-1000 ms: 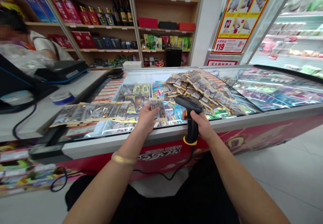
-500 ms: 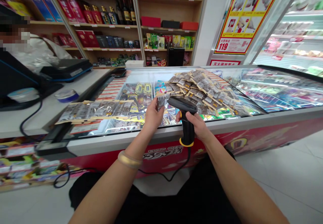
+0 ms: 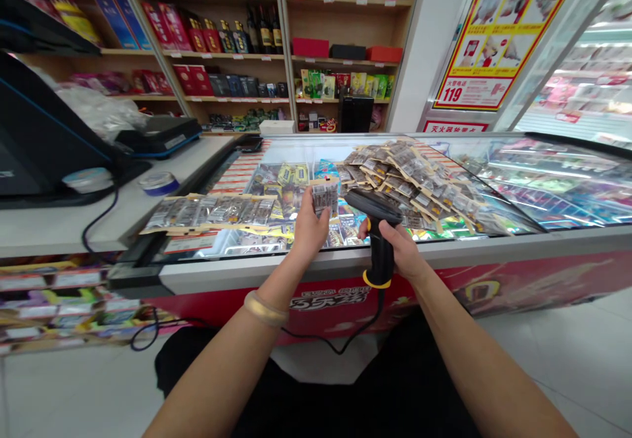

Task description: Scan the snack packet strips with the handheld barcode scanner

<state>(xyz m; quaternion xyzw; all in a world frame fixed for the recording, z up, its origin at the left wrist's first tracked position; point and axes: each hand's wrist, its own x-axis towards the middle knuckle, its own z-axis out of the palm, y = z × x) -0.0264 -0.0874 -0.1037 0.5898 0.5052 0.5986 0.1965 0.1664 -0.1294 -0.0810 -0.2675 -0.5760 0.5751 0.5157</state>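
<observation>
My left hand (image 3: 312, 226) grips a small snack packet (image 3: 326, 197) with a printed label turned upward, above the glass lid of a chest freezer (image 3: 276, 261). In my right hand (image 3: 399, 244) is a black barcode scanner (image 3: 378, 240) with yellow trim, held by its handle, its head tilted left toward the packet. A cable runs from the handle's base. Behind the scanner lies a loose heap of similar packets (image 3: 409, 181). Left of my left hand, a row of packets (image 3: 212, 211) lies overlapping on the freezer's left end.
A white counter (image 3: 123, 211) at left carries a black scale (image 3: 162, 136), a screen (image 3: 44, 135) and a roll of tape (image 3: 158, 183). The scanner's cable (image 3: 340, 351) hangs before the freezer. Stocked shelves (image 3: 232, 56) stand behind.
The view has swung slightly left, shifting everything right in the picture. The packet in my left hand now shows more of its labelled face. The person at the left is no longer visible.
</observation>
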